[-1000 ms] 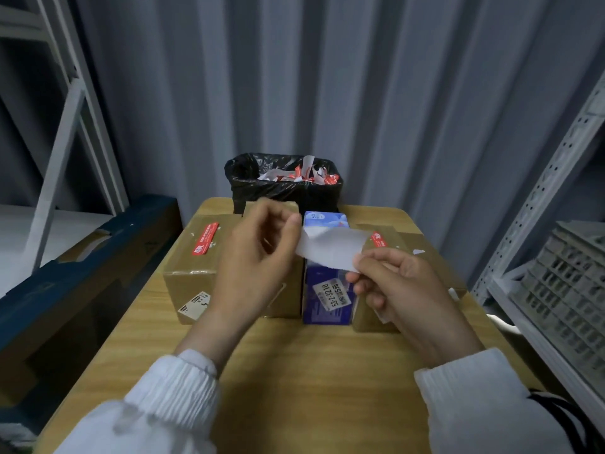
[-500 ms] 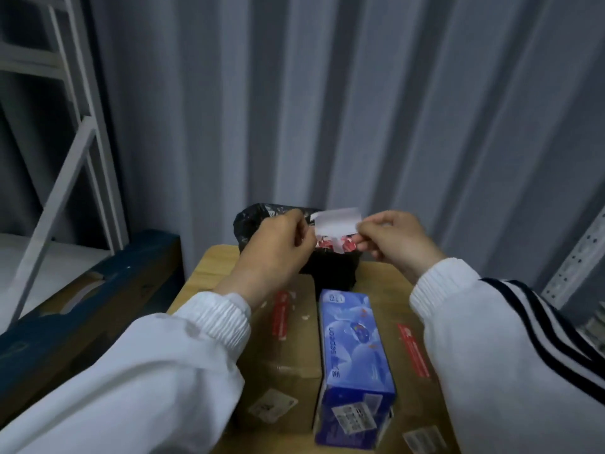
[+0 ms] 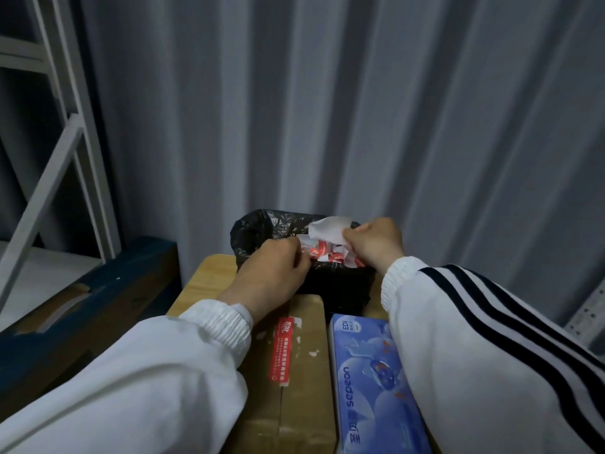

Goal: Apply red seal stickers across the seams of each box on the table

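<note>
Two hands reach over a black trash bag (image 3: 252,231) at the far end of the tabletop (image 3: 209,280). The left hand (image 3: 271,273) has curled fingers, and I cannot tell if it holds anything. The right hand (image 3: 373,247) pinches a white paper strip (image 3: 327,231) above the bag. Nearer, a brown cardboard box (image 3: 307,371) has a red seal sticker (image 3: 284,350) on its seam, beside a blue box (image 3: 370,381).

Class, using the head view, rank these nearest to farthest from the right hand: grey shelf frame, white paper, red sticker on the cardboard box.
1. The white paper, pinched in the right hand, over the bin.
2. The red sticker, on the cardboard box, lower left.
3. The grey shelf frame, far left.
</note>
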